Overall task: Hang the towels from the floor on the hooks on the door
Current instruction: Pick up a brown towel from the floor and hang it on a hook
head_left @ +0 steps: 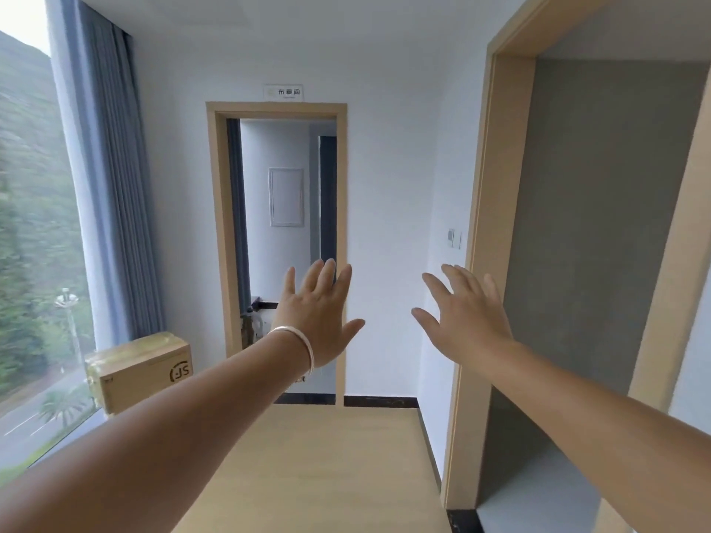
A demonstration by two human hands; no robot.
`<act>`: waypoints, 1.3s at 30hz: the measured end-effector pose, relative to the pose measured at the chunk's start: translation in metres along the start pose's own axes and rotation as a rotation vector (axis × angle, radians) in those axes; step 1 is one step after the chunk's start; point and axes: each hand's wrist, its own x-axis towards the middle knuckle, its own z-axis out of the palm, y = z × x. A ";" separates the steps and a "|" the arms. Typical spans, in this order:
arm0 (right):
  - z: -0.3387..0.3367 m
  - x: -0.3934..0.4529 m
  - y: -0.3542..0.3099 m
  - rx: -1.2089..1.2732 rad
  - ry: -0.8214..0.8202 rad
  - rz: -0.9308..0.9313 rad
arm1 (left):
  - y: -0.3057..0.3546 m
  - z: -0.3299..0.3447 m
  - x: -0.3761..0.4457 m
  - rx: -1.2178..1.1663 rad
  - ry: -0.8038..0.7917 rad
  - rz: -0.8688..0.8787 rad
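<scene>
Both forearms are cut off by the bottom and side edges. The sign (284,91) above the far doorway (277,109) is too small to be read. The doorway's lower part is hidden behind the left hand (319,321); items on the ledge (264,302) inside can't be identified. The cardboard box (142,369) is partly covered by the left forearm. The window view (30,225) is blurred.

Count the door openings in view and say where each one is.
2. One doorway straight ahead in the far wall, under a small sign; one opening in the right wall, close by. Others may lie outside the frame.
</scene>
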 end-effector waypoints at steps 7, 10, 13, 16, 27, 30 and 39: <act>0.046 0.070 -0.025 -0.020 -0.001 0.018 | -0.042 0.063 0.064 -0.006 -0.014 0.010; 0.067 0.093 -0.026 -0.017 -0.008 0.024 | -0.049 0.092 0.086 -0.017 -0.032 0.027; 0.090 0.121 -0.022 -0.025 -0.006 0.030 | -0.052 0.120 0.112 -0.031 -0.040 0.028; 0.119 0.151 -0.014 -0.026 -0.002 0.029 | -0.054 0.148 0.141 -0.033 -0.041 0.030; 0.246 0.299 0.045 -0.032 0.036 -0.005 | -0.046 0.264 0.297 0.027 -0.064 0.007; 0.278 0.337 0.063 -0.024 0.036 -0.015 | -0.043 0.297 0.335 0.040 -0.062 -0.002; 0.378 0.433 0.090 0.027 -0.025 -0.019 | -0.044 0.396 0.432 0.039 -0.108 -0.015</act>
